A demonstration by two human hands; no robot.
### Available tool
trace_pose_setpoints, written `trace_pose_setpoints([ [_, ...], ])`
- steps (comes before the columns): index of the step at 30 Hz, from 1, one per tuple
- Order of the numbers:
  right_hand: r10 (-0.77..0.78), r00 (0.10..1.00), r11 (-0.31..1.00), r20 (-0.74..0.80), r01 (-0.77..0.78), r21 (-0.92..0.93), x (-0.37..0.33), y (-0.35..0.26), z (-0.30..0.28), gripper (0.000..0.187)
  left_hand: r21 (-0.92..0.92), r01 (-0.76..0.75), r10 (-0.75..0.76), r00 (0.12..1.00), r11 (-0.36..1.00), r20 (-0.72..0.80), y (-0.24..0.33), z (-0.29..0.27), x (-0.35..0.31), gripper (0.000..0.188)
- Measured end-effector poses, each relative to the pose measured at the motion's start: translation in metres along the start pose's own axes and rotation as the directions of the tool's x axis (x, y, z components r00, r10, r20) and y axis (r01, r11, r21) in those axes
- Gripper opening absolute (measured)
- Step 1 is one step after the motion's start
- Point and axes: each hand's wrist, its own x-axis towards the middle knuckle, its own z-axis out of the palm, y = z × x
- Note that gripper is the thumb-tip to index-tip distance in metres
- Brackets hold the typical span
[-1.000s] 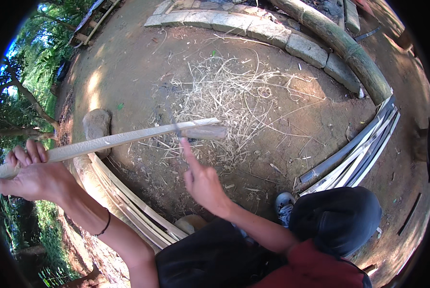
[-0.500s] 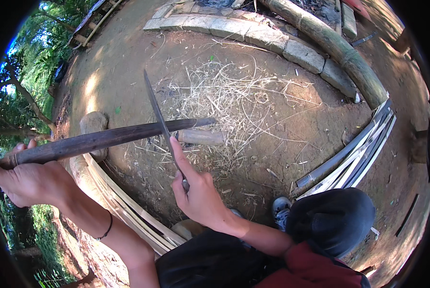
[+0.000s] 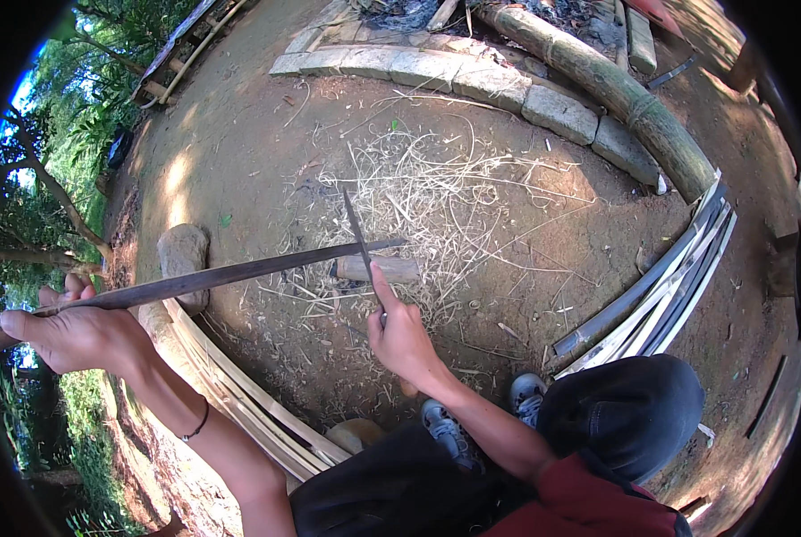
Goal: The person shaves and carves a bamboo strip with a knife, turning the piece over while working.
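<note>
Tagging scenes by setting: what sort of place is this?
Probably an outdoor work yard: bare dirt ground, a scatter of pale shavings, and trees at the left.

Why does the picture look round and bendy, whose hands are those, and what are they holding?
There's no robot here, just a person's bare hands. A wide camera worn on the head looks down, and its lens bends straight edges. The left hand holds a long dark strip, and the right hand grips a knife, its blade crossing the strip in this view. Below lies brown earth with a messy heap of pale shavings and a short piece of wood. A bundle of strips lies at the picture's right.
</note>
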Motion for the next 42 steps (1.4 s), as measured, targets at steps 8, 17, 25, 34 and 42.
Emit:
trace_pose_setpoints([
  [8,0.026,0.999,1.000,0.027,-0.026,-0.016,-0.005,0.008,0.002,0.072,-0.066,0.031,-0.023,0.992,0.997,0.124,0.009,0.000,-0.007,0.039],
  [17,-0.170,0.985,0.975,0.018,0.166,0.149,-0.026,-0.040,0.002,0.075,-0.113,0.111,-0.100,0.990,0.987,0.095,0.039,0.007,-0.017,0.045],
  [25,-0.083,0.997,0.992,-0.001,0.083,0.094,-0.016,-0.016,0.000,0.082,-0.081,0.061,-0.056,0.997,0.995,0.057,0.030,0.004,-0.012,0.051],
  [34,-0.004,0.996,1.000,0.084,0.006,-0.025,-0.023,-0.002,0.007,0.083,-0.101,0.107,-0.098,0.991,0.989,0.091,0.031,0.001,-0.016,0.057],
  [42,-0.333,0.943,0.931,-0.020,0.332,0.151,-0.031,-0.045,0.005,0.076,-0.156,0.116,-0.097,0.987,0.981,0.128,0.033,-0.001,-0.017,0.057],
])
